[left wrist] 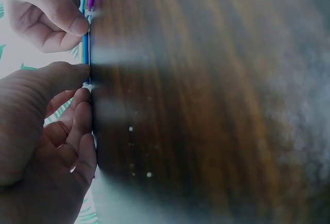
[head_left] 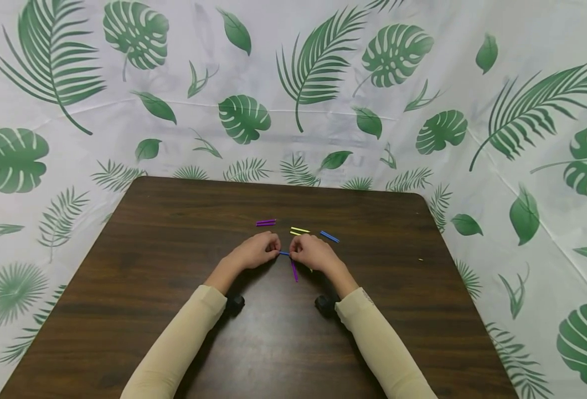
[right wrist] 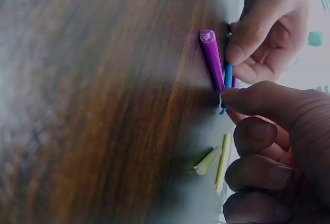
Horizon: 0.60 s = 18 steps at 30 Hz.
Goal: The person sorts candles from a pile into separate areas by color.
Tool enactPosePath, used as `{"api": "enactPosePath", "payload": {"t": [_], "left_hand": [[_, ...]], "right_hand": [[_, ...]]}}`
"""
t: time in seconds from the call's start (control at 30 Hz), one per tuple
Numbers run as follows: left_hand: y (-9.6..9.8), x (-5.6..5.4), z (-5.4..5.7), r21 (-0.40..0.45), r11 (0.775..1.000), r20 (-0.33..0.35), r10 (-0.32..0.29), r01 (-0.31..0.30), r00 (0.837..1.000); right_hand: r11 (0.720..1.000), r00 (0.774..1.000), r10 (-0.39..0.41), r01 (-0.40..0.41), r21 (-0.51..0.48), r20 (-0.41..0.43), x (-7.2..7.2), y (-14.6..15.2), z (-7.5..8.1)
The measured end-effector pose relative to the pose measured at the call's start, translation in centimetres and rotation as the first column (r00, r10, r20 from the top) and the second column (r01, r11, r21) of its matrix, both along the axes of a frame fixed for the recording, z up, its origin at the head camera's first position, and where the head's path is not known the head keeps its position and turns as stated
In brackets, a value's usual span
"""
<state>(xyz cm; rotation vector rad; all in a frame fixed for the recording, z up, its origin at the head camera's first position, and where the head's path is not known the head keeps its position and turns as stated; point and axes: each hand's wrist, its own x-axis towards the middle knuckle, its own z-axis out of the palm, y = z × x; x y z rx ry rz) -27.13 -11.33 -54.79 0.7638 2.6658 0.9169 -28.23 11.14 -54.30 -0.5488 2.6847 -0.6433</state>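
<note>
Head view: my left hand (head_left: 253,250) and right hand (head_left: 315,253) each pinch one end of a blue stick (head_left: 284,253) at the table (head_left: 273,343); a purple stick (head_left: 294,272) slants on its near side. Left wrist view: the blue stick bridges my two narrow pinches. Right wrist view: the purple stick's end sits just beside my right thumb; two yellow sticks (right wrist: 208,161) lie nearby.

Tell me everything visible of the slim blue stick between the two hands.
The slim, straight blue stick looks waxy. It runs crosswise, on or just above the brown wood-grain tabletop. The left hand pinches one end, the right hand the other; fingers hide parts. A slim purple stick sits by its right end, contact unclear.
</note>
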Motion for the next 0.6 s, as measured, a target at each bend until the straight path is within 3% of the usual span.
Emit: {"api": "enactPosePath", "payload": {"t": [0.27, 0.6], "left_hand": [[-0.1, 0.1, 0.2, 0.028, 1.000, 0.033, 0.002, -0.003, 0.999], [0.1, 0.1, 0.3, 0.018, 1.000, 0.019, -0.019, 0.019, 1.000]], "right_hand": [[1.000, 1.000, 0.007, -0.008, -0.030, -0.029, 0.3, 0.9, 0.8], [0.998, 0.998, -0.030, 0.027, -0.062, -0.063, 0.1, 3.2, 1.5]]}}
